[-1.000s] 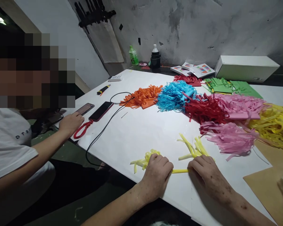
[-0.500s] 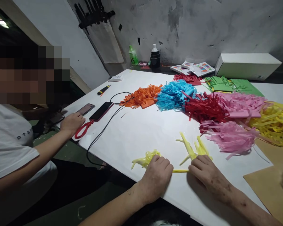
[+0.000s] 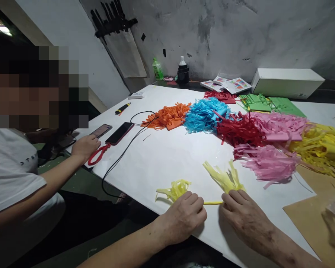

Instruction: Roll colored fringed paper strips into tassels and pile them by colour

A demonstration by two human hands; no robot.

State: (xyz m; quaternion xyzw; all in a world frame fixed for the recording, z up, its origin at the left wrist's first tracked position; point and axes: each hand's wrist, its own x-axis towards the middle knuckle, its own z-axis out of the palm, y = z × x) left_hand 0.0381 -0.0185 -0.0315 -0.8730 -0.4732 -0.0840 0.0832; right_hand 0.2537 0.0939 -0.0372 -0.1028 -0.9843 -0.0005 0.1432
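A yellow tissue-paper tassel (image 3: 213,203) stretches between my two hands near the table's front edge. Its middle is a thin twisted strand, taut and level. My left hand (image 3: 184,216) is closed round the strand's left part, and looped yellow fringe spills out beyond it. My right hand (image 3: 245,212) grips the other side, with loose strips fanning up past the knuckles. Both sets of fingertips are hidden underneath. Beyond my right hand lies a pink tassel bundle (image 3: 270,162) on the white tabletop (image 3: 145,163).
Orange (image 3: 170,114), blue (image 3: 203,115), dark red (image 3: 240,130) and yellow fringe bundles (image 3: 324,149) line the back and right. A co-worker's hand (image 3: 85,147) rests by a phone (image 3: 101,131) at left. Black cable (image 3: 123,156) crosses the table; brown cardboard (image 3: 304,208) lies at right.
The strips by my right hand have spread into a wider fan. Both hands keep their grip at nearly the same spot. At the right edge, a blurred shape has given way to clear plastic.
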